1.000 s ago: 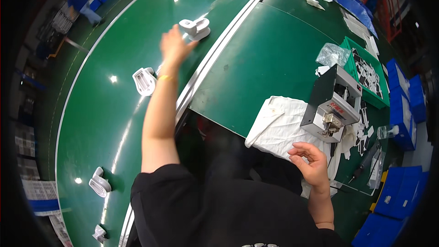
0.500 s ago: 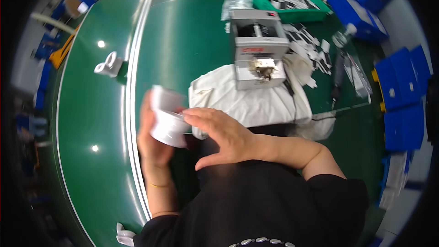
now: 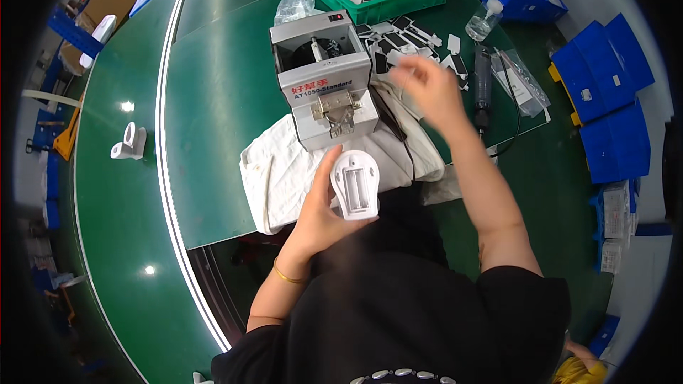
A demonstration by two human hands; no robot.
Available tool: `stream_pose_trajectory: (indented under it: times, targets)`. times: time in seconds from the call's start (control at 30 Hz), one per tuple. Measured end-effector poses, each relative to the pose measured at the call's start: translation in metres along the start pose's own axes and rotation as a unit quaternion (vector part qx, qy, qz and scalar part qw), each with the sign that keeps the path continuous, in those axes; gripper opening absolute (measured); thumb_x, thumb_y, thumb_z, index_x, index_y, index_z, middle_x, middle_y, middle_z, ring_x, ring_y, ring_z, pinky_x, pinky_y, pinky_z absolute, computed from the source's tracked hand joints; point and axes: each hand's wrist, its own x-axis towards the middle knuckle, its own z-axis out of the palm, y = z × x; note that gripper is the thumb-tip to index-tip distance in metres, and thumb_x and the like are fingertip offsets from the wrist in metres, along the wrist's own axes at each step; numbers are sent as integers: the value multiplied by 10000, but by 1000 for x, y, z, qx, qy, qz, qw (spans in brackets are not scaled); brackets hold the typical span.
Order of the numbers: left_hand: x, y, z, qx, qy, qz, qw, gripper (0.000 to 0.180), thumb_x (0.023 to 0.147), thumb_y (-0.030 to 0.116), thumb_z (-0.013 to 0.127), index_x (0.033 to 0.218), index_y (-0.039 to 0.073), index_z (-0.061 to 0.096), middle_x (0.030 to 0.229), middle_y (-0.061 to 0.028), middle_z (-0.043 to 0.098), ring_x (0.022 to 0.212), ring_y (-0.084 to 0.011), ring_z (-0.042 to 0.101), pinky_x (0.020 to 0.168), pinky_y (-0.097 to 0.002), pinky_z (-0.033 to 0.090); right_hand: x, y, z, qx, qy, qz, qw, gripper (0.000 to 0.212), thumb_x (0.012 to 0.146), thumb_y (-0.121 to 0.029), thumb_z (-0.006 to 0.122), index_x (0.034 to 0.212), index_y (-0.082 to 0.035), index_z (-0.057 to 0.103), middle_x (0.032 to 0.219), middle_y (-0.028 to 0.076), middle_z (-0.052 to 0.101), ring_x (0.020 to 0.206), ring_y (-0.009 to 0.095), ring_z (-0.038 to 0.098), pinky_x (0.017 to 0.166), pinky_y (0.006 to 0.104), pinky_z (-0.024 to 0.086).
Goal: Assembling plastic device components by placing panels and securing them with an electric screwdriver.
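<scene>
My left hand [image 3: 318, 217] is wrapped round a white plastic housing [image 3: 346, 206], whose open battery compartment faces up with metal contacts at its ends. Over the heap of small black and white flat pieces [image 3: 395, 44], my right hand [image 3: 430, 89] is raised, its fingers bent together and somewhat blurred. A small white flat piece [image 3: 400, 59] shows at its fingertips. Between the hands stands a grey boxy machine [image 3: 324, 75] with a metal fixture [image 3: 337, 113] at its front, resting on a white cloth [image 3: 274, 171].
A green bin [image 3: 370, 11] of similar pieces stands behind the heap. To the right lie a dark electric screwdriver [image 3: 483, 82], a clear bottle [image 3: 484, 23] and a plastic bag [image 3: 523, 85]. Another white housing [image 3: 129, 144] is on the left belt. Blue bins [image 3: 608, 64] line the right.
The view has shifted. My left hand has turned the white housing so its compartment faces up and brought it before the machine. My right hand has left the housing for the heap.
</scene>
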Motion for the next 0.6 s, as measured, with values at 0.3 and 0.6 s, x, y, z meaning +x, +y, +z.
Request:
stream_pose_trajectory:
  times: [0.3,0.6]
  targets:
    - [-9,-13,3,-92,50,-51,993,1149,653,4,894,1554,45,182,1412,-107,426,1285,-205,485,1071,-360,428,67,73,3,-201,60,-93,973,307,856,-161,741,1145,-65,704,1074,108,706,934,244,661,834,331,519]
    - [-16,-16,-3,-34,21,-7,999,1065,641,49,863,1501,6,237,1449,-140,405,1312,-225,450,1107,-355,358,-68,-65,-14,197,-121,12,973,260,964,-43,603,1219,-23,647,1086,30,657,910,82,590,735,234,489]
